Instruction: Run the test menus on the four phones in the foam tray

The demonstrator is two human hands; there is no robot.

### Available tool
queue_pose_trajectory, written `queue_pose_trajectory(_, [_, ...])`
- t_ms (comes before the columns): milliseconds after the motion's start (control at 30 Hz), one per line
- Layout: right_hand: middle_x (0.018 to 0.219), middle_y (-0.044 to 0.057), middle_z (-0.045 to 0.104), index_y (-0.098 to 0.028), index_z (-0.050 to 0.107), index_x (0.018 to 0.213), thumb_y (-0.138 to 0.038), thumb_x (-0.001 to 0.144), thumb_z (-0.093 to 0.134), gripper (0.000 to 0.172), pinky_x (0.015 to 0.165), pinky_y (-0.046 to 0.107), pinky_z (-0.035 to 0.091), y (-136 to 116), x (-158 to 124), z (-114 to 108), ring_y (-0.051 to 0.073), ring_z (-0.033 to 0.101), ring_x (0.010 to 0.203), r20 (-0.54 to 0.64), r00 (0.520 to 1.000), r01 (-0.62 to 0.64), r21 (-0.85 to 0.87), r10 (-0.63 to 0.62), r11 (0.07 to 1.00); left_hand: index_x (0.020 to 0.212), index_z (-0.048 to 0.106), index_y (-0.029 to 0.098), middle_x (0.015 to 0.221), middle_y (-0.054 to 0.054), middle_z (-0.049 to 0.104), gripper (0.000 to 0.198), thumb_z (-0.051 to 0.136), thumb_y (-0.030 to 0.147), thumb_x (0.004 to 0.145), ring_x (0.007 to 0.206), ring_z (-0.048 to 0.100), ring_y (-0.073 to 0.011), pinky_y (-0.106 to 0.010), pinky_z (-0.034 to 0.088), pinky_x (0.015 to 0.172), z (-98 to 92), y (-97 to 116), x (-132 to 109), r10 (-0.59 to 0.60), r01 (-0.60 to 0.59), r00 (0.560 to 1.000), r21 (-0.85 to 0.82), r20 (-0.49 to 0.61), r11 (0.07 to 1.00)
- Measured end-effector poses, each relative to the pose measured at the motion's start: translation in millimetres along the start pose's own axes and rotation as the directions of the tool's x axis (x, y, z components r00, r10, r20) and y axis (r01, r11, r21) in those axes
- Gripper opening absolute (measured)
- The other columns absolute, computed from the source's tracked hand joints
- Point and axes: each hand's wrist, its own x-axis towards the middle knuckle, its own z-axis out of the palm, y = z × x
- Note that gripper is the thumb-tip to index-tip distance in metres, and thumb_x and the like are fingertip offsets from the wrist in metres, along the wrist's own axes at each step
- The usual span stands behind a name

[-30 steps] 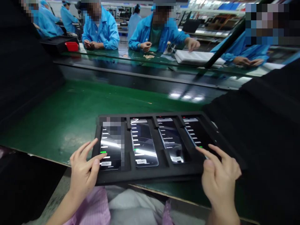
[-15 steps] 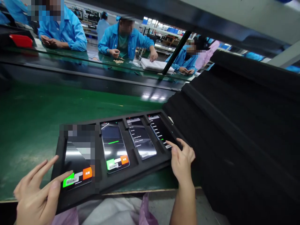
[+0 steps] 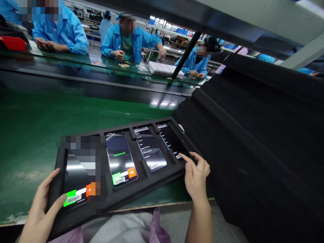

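A black foam tray (image 3: 154, 179) lies at the table's front edge, with several smartphones in its slots. My left hand (image 3: 44, 202) holds the tray's left end, fingers along the outer side, thumb at the green button of the leftmost phone (image 3: 76, 175). This phone is partly blurred out. The second phone (image 3: 121, 155) also shows green and orange buttons. A text menu lights the third phone (image 3: 150, 148). My right hand (image 3: 197, 172) is open at the tray's right end, index fingertip at the lower screen of the rightmost phone (image 3: 170, 140), which shows a list.
Black cloth (image 3: 253, 141) hangs along the right side. Beyond the green table (image 3: 37, 114) runs a dark belt (image 3: 76, 79). Co-workers in blue jackets (image 3: 121, 40) sit across it, with a white stack (image 3: 164, 68) and a red bin (image 3: 12, 44). A metal beam (image 3: 227, 30) crosses above.
My left index finger has left the green button; my left thumb is there now, with the fingers at the tray's outer edge. My right hand stays by the rightmost phone. The view has shifted slightly.
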Motion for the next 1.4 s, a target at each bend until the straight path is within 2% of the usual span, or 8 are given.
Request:
queue_pose_trajectory(167, [0.12,0.007,0.043,-0.028,0.061,0.109,-0.037,0.095,0.023,0.042,0.096,0.052,0.026,-30.1,8.0,1.0,0.026,0.039,0.11,0.132,0.977,0.15,0.121,-0.165,0.981,0.133,0.035,0.027,0.14,-0.001,0.038,0.065,0.049,0.049,0.074,0.133,0.027,-0.0257,-0.044,0.02,0.113,-0.2,-1.6,1.1,-0.002,0.002,1.0,-0.014,0.015,1.0])
queue_pose_trajectory(467, [0.114,0.006,0.047,-0.026,0.063,0.103,-0.033,0.094,0.024,0.04,0.099,0.049,0.024,-47.2,9.0,2.1,0.023,0.043,0.108,0.104,0.974,0.177,0.188,-0.199,0.966,0.13,0.035,0.033,0.143,0.002,0.033,0.075,0.059,0.058,0.063,0.134,0.025,-0.0273,-0.046,0.023,0.111,-12.8,-40.0,20.4,0.019,-0.019,0.994,-0.006,0.106,1.0])
queue_pose_trajectory(600, [0.106,0.007,0.051,-0.023,0.065,0.097,-0.033,0.094,0.024,0.042,0.096,0.047,0.026,-40.8,6.3,2.2,0.022,0.047,0.1,-0.018,0.993,0.114,0.174,-0.113,0.978,0.132,0.033,0.034,0.144,0.003,0.032,0.074,0.058,0.057,0.066,0.136,0.022,-0.0256,-0.042,0.022,0.112,-14.7,-38.8,20.3,0.057,-0.062,0.992,0.032,0.115,0.998])
queue_pose_trajectory(767, [0.098,0.01,0.055,-0.018,0.068,0.088,-0.04,0.094,0.022,0.052,0.086,0.045,0.032,-23.1,4.1,4.6,0.024,0.047,0.089,-0.154,0.984,-0.079,0.079,0.09,0.994,0.132,0.032,0.034,0.143,0.004,0.033,0.074,0.057,0.057,0.066,0.137,0.02,-0.0251,-0.041,0.022,0.112,-15.2,-38.2,20.8,0.062,-0.068,0.989,0.042,0.132,0.997])
queue_pose_trajectory(933, [0.1,0.012,0.054,-0.016,0.067,0.093,-0.046,0.093,0.019,0.057,0.085,0.045,0.032,-14.9,1.8,6.7,0.026,0.046,0.093,-0.147,0.977,-0.149,0.035,0.152,0.988,0.131,0.034,0.034,0.141,0.002,0.035,0.075,0.058,0.055,0.063,0.133,0.028,-0.0284,-0.046,0.022,0.112,-13.8,-39.6,21.1,0.045,-0.047,0.993,0.018,0.105,0.999])
queue_pose_trajectory(1133, [0.106,0.009,0.053,-0.02,0.067,0.091,-0.04,0.094,0.022,0.05,0.095,0.048,0.026,-32.3,-1.4,7.4,0.024,0.047,0.1,-0.056,0.998,0.015,0.072,-0.011,0.997,0.13,0.037,0.035,0.14,0.004,0.037,0.067,0.056,0.047,0.067,0.131,0.03,-0.0275,-0.045,0.019,0.113,-6.4,-30.7,13.0,0.055,-0.054,0.997,-0.018,0.058,0.998])
queue_pose_trajectory(1267, [0.105,0.012,0.054,-0.017,0.067,0.093,-0.042,0.094,0.019,0.055,0.094,0.05,0.028,-32.2,-0.3,10.0,0.026,0.046,0.098,-0.138,0.987,-0.085,-0.014,0.083,0.996,0.131,0.035,0.036,0.14,0.004,0.037,0.073,0.059,0.049,0.064,0.131,0.031,-0.0277,-0.043,0.021,0.112,-6.8,-29.4,12.7,0.038,-0.035,0.997,-0.042,0.07,0.999])
queue_pose_trajectory(1400, [0.11,0.014,0.051,-0.018,0.068,0.091,-0.047,0.093,0.017,0.058,0.093,0.052,0.028,-24.0,2.6,11.8,0.029,0.043,0.103,-0.081,0.989,-0.135,-0.126,0.125,0.983,0.133,0.034,0.033,0.14,0.003,0.038,0.078,0.06,0.051,0.062,0.129,0.034,-0.0304,-0.044,0.021,0.112,-8.2,-30.5,14.9,0.028,-0.026,0.997,-0.039,0.077,0.999])
